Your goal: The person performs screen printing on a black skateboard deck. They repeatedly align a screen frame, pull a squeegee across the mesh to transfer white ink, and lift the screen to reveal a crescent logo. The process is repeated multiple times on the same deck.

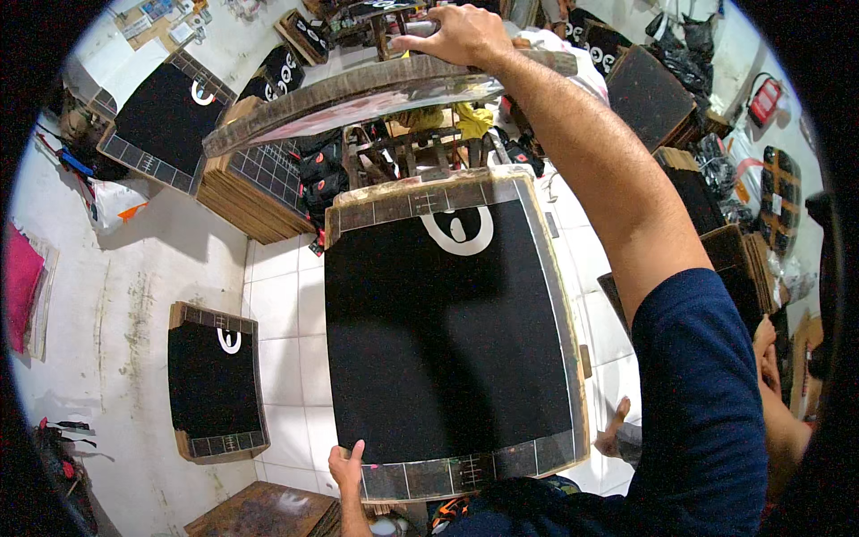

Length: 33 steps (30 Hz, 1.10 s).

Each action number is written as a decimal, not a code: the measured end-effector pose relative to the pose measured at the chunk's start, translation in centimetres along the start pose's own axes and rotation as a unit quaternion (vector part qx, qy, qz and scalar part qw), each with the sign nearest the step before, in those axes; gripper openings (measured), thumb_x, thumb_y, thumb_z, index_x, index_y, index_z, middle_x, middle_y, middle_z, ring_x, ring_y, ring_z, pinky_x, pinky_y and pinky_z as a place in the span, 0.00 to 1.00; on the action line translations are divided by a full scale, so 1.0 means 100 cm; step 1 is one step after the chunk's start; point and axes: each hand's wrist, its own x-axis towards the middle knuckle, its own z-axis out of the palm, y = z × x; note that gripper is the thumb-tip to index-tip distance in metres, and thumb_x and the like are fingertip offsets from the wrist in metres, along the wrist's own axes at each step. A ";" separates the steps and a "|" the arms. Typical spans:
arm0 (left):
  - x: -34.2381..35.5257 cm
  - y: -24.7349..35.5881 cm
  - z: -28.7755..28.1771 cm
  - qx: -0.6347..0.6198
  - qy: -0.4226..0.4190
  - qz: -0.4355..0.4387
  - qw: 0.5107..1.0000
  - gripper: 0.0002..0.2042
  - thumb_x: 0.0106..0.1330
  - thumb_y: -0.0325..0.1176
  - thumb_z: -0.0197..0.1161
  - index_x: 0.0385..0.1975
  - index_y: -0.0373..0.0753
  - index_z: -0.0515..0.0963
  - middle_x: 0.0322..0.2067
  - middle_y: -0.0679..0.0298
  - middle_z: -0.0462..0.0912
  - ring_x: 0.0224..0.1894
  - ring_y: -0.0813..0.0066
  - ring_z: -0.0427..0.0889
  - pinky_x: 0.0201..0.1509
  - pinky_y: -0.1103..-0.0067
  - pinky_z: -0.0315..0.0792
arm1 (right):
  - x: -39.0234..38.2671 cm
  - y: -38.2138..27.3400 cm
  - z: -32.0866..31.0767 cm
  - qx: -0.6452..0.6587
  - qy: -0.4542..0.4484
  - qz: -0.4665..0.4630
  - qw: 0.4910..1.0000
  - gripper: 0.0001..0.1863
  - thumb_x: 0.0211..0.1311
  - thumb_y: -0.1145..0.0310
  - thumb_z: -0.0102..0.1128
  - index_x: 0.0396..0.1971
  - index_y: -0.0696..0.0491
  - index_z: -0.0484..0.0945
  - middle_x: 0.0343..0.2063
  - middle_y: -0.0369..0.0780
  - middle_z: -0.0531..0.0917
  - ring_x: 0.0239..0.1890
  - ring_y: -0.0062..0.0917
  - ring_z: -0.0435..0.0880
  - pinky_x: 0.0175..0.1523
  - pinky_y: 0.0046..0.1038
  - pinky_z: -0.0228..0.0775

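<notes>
The gridded wooden platen (420,479) occupies the centre of the view and carries the task piece, a black fabric panel (394,367) lying flat. A wood-edged screen frame (358,85) stands raised at 11 to 12 o'clock, overhanging the platen's far end and obstructing part of the area behind. The right arm (595,152) crosses from 4 to 12 o'clock, obstructing the right-hand background.

At 10 o'clock, a stack of boards (240,204) stands beside a second gridded board (157,167) bearing a black panel. A third such board (228,443) stands against the wall at 8 o'clock. Dark boards (653,94) are stacked at 2 o'clock; a brown tabletop (268,512) lies at 7 o'clock.

The right hand (467,38) is at the frame's upper edge, at 12 o'clock, thumb and fingers apart; whether it bears on the frame cannot be told. The left hand (347,467) is at the platen's 7 o'clock corner, thumb over the fabric edge; the other fingers' grip cannot be told. A white ring motif (479,234) marks the panel's 12 o'clock end. Smaller items include a red fire extinguisher (765,100) at 2 o'clock and a yellow cloth (474,121) at 12 o'clock.
</notes>
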 end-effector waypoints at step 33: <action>0.214 0.352 0.216 0.117 0.063 0.451 0.883 0.35 0.65 0.59 0.65 0.70 0.48 0.71 0.72 0.44 0.62 0.73 0.40 0.60 0.68 0.41 0.57 | 0.047 -0.008 -0.024 0.019 -0.007 0.004 1.000 0.44 0.50 0.26 0.65 0.43 0.57 0.88 0.42 0.52 0.89 0.49 0.43 0.88 0.56 0.40 0.78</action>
